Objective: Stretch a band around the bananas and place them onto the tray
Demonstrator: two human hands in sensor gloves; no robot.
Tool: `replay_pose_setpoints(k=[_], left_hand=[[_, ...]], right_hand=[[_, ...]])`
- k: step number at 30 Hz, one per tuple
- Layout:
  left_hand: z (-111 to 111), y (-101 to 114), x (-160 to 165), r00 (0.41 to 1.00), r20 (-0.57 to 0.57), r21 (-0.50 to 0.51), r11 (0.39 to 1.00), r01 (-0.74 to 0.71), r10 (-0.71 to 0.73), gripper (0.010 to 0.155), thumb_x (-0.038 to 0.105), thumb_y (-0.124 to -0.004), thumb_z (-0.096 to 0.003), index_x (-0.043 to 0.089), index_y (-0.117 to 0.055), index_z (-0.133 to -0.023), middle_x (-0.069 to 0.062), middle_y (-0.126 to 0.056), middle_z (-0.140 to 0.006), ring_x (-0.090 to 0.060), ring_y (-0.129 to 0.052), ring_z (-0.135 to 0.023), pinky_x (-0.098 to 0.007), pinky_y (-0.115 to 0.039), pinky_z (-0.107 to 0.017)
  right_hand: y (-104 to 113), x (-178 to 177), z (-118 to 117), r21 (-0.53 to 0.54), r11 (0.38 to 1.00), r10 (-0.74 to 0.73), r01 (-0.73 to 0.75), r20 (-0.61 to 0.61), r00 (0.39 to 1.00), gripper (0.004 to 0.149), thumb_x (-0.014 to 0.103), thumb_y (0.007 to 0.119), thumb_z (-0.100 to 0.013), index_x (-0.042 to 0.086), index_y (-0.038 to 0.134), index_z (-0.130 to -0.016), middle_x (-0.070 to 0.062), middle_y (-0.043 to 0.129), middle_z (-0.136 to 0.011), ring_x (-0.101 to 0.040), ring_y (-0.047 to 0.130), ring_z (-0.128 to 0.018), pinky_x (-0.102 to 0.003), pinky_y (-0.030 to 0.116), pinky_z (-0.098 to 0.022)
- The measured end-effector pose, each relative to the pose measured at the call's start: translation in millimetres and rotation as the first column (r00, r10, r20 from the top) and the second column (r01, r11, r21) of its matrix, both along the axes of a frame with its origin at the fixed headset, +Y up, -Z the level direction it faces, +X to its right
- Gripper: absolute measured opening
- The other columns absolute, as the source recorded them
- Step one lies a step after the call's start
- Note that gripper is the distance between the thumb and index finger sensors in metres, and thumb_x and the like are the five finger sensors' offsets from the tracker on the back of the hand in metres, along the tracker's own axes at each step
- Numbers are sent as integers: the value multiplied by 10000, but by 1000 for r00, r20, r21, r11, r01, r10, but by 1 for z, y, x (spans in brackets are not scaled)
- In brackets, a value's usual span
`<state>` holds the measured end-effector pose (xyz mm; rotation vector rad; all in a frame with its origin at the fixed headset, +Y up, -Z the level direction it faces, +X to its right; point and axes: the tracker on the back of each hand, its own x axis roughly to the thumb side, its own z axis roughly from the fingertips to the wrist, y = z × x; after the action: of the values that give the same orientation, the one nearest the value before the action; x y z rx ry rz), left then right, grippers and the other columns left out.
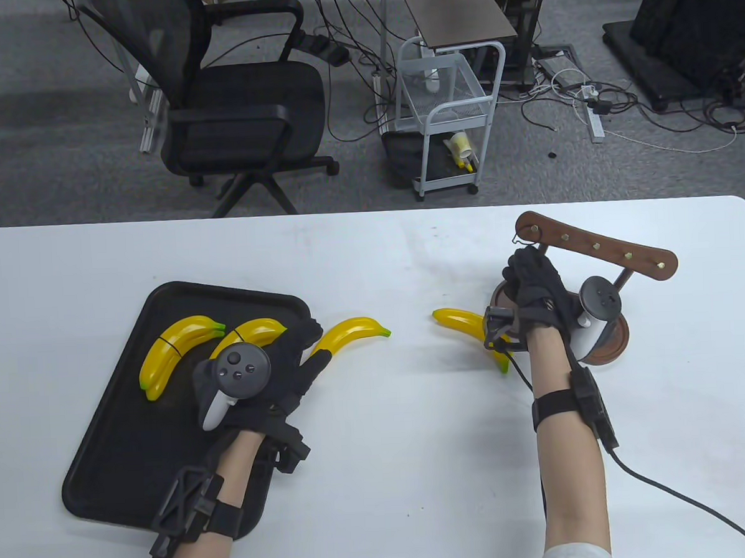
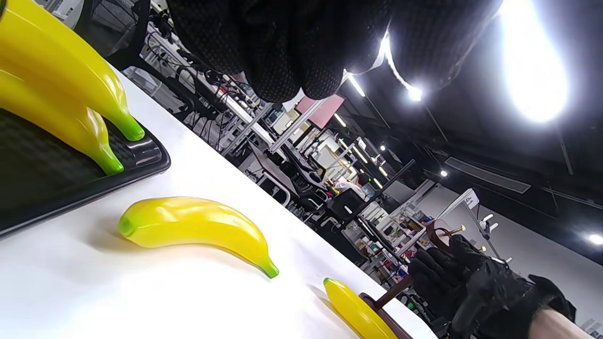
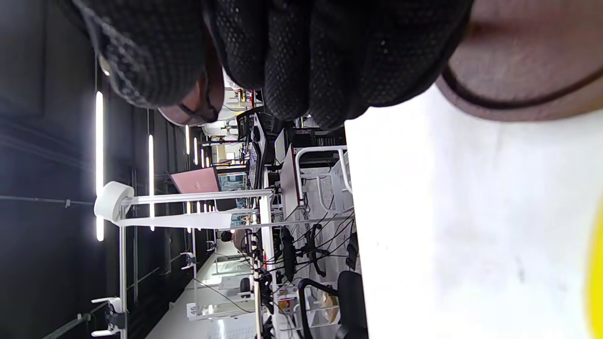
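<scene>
A banded pair of yellow bananas point(image 1: 177, 355) lies on the black tray point(image 1: 120, 454). More banana point(image 1: 260, 330) rests at the tray's right edge, partly under my left hand point(image 1: 310, 344). In the left wrist view two green-tipped bananas point(image 2: 56, 61) lie at that edge. A loose banana point(image 1: 353, 331) lies on the table just right of the tray, and my left fingers spread beside its near end, gripping nothing. Another banana point(image 1: 465, 323) lies left of the wooden peg rack point(image 1: 595, 248). My right hand point(image 1: 524, 265) curls at the rack's left end and pinches a thin black band point(image 1: 520, 239).
The rack stands on a round wooden base point(image 1: 607, 348) at the table's right. Glove cables trail from both wrists toward the front edge. Beyond the far edge stand an office chair point(image 1: 239, 111) and a white cart point(image 1: 448, 119).
</scene>
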<state>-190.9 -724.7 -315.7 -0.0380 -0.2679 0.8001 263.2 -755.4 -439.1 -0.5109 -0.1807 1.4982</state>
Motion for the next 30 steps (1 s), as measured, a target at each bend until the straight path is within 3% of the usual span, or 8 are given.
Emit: replay_pose_setpoints(k=[9, 17, 30], left_hand=[[0, 1, -1, 1000, -1, -3, 1000, 4, -4, 570, 485, -722, -614, 289, -528, -1112, 8, -649, -1176, -305, -740, -1066, -520, -587, -819], [0, 0, -2, 1000, -2, -4, 1000, 13, -13, 570, 487, -721, -613, 289, -529, -1112, 4, -648, -1177, -308, -739, -1066, -521, -588, -818], [-1, -2, -2, 1000, 1, -22, 1000, 14, -14, 572, 487, -720, -612, 287, -530, -1112, 4, -651, -1175, -310, -740, -1066, -521, -588, -817]], right_hand=[[-13, -14, -15, -6, 986, -164, 165, 56, 985, 558, 449, 793, -522, 165, 698, -993, -97, 825, -946, -329, 891, -790, -486, 787, -551], [-16, -21, -19, 18, 974, -226, 226, 82, 971, 467, 441, 778, -540, 210, 740, -945, -35, 866, -900, -283, 914, -762, -461, 798, -542], [-7, -13, -8, 6, 997, -83, 83, 126, 989, 376, 419, 773, -574, 182, 815, -863, -28, 931, -791, -262, 958, -676, -468, 811, -498]])
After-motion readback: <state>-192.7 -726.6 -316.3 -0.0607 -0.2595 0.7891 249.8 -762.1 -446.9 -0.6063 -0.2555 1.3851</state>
